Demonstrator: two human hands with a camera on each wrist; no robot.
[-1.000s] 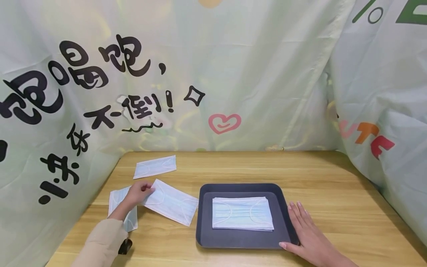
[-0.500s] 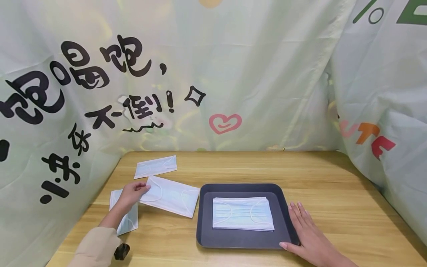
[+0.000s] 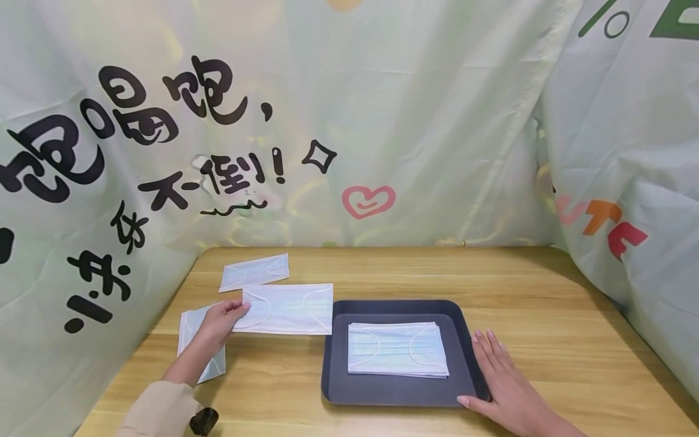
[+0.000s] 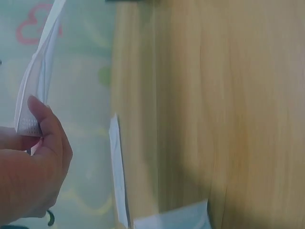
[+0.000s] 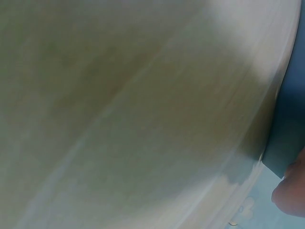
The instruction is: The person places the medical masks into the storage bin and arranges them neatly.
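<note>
My left hand (image 3: 220, 323) pinches a pale blue face mask (image 3: 286, 309) by its left end, thumb on top. The mask is held level above the table, its right end just over the left rim of a dark tray (image 3: 393, 394). Seen from the left wrist, the held mask (image 4: 40, 71) appears edge-on between thumb and fingers. Inside the tray lies a neat stack of face masks (image 3: 397, 350), ear loops showing. My right hand (image 3: 510, 388) rests against the tray's right side with straight fingers, its thumb at the front right corner.
One loose mask (image 3: 255, 272) lies at the back left of the wooden table (image 3: 573, 303). Another mask (image 3: 214, 364) lies partly hidden under my left forearm. A printed curtain (image 3: 437, 121) hangs behind the table and along both sides.
The left hand has lifted the mask and turned it from slanted to nearly straight, shifting its right end toward the tray. The right hand and tray have stayed put.
</note>
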